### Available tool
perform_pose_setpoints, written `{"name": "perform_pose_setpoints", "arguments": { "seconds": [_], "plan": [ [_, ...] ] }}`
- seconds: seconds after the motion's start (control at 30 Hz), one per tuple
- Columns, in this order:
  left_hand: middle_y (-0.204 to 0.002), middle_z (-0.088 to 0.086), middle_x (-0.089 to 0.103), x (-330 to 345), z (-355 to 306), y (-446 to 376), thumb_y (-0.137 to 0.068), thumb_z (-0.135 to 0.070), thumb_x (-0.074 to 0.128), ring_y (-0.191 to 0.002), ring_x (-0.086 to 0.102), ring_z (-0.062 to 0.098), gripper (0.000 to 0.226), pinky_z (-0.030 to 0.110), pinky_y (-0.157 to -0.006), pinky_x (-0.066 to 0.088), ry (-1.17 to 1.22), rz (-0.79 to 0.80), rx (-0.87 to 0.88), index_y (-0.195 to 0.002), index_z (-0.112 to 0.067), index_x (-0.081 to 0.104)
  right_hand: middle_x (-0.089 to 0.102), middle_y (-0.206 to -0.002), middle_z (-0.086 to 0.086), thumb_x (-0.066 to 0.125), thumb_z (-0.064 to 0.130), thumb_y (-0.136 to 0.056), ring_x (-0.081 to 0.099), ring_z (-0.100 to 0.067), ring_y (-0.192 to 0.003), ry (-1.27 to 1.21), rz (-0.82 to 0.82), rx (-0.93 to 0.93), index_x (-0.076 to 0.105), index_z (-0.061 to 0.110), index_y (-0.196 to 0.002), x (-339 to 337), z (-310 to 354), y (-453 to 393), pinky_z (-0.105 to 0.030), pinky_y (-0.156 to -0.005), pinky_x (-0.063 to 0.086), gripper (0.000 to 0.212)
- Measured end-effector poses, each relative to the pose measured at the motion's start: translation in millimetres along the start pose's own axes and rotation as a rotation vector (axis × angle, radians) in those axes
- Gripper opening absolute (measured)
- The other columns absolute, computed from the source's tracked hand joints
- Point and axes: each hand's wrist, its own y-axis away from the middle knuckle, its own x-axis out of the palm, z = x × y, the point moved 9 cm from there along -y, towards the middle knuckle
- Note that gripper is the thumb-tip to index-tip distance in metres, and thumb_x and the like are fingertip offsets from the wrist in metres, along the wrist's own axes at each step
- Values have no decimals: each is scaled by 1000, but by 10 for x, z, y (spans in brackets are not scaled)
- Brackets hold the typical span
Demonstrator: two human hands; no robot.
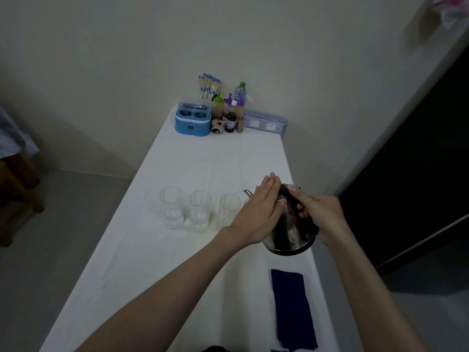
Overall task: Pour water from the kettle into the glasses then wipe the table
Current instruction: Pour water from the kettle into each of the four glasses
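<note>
Silver kettle (286, 235), navy cloth (291, 308), white table (193, 161).

The left hand (256, 212) covers most of a fourth glass (246, 201) and the kettle (289, 232) lid, the blue cloth (291, 308) is cut by the bottom edge, and the bottle labels (231, 123) are probably too small to read.

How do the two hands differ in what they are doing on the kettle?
The left hand lies flat and open, palm on top of the kettle, while the right hand is curled shut around the kettle's black handle. The left hand sits nearer the glasses; the right hand is at the table's right edge. Both touch the kettle.
</note>
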Motion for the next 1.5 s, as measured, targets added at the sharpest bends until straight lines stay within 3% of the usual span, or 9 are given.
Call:
{"name": "perform_pose_setpoints", "arguments": {
  "seconds": [0.17,0.33,0.57,0.83,1.17,1.37,1.5],
  "plan": [
    [-162,7,4,19,-193,-89,-104,-30,28,-149,-4,15,57,22,-117,-7,-103,-1,85,-152,-6,8,57,-58,0,86,39,-73,50,-12,-53,-197,15,82,66,12,-64,-85,-110,62,-27,-63,46,35],
    [-162,9,5,144,-296,-144,-104,-30,27,-149,-3,17,57,23,-116,-8,-98,22,96,-152,-5,9,55,-60,-3,84,30,-78,48,-11,-49,-193,12,68,65,6,-70,-236,-109,65,-18,-47,45,32],
    [-163,6,1,373,-234,-102,-104,-32,26,-149,-6,13,59,20,-115,-7,16,92,26,-152,-8,2,67,-61,-1,89,44,-66,60,-17,-60,89,-51,-15,75,4,-67,-441,-65,-80,-31,-67,51,42],
    [-163,1,4,433,-143,-94,-104,-37,25,-149,-3,10,60,26,-120,2,144,82,-71,-153,-11,4,67,-63,-6,84,47,-73,60,-16,-57,293,-19,-96,74,-2,-71,-403,166,-88,-26,-58,47,50],
    [-163,-1,4,411,-154,-114,-103,-39,24,-149,-2,8,60,25,-119,2,212,39,-96,-154,-14,4,69,-55,-2,83,53,-71,66,-18,-56,441,-28,-192,72,7,-57,-408,374,-117,-30,-66,55,49],
    [-163,-5,4,386,-178,-114,-103,-39,25,-148,-1,6,59,21,-117,1,260,-1,-93,-154,-17,4,75,-67,-12,81,58,-70,73,-28,-71,528,-14,-230,75,1,-66,-387,517,-97,-37,-72,59,58],
    [-163,-5,5,383,-161,-129,-103,-39,26,-148,0,5,58,20,-116,2,269,-23,-87,-154,-19,5,73,-65,-15,82,59,-68,72,-29,-70,555,-8,-237,75,0,-66,-378,560,-112,-39,-71,59,60]
  ]
}}
